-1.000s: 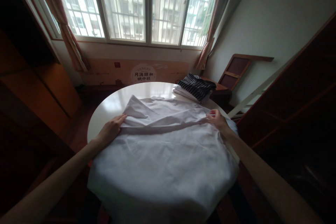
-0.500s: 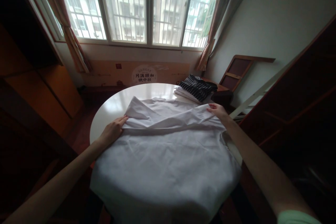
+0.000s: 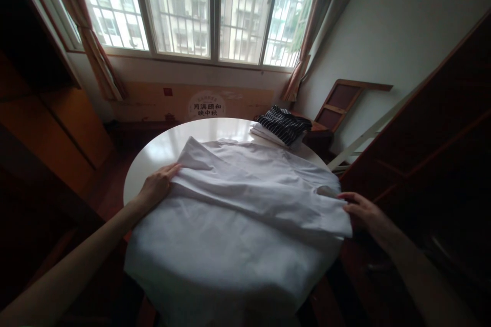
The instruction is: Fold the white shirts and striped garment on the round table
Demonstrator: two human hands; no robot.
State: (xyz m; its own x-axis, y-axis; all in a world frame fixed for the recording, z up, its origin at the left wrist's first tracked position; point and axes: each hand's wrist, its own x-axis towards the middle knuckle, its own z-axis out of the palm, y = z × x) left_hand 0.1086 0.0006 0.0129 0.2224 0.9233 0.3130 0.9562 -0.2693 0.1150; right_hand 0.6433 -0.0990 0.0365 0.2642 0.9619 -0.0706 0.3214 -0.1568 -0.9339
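Hard to see much in the corners here, the dark wooden cabinets at left and right of the frame are basically just shadow, and the near edge of the round white table is buried under cloth. The white garment is spread over most of the tabletop, centre to lower centre of the frame, with its near part hanging over the rim.

The left hand lies flat at centre left, fingers pressed down on the garment's edge, not pinching as far as I can tell. The right hand is at centre right, past the table's rim, fingers loosely apart and touching the garment's corner; can't tell if it really grips it.

A folded striped garment sits on a lighter folded piece at the table's far right edge. Bare tabletop shows only in the upper left arc, near the window.
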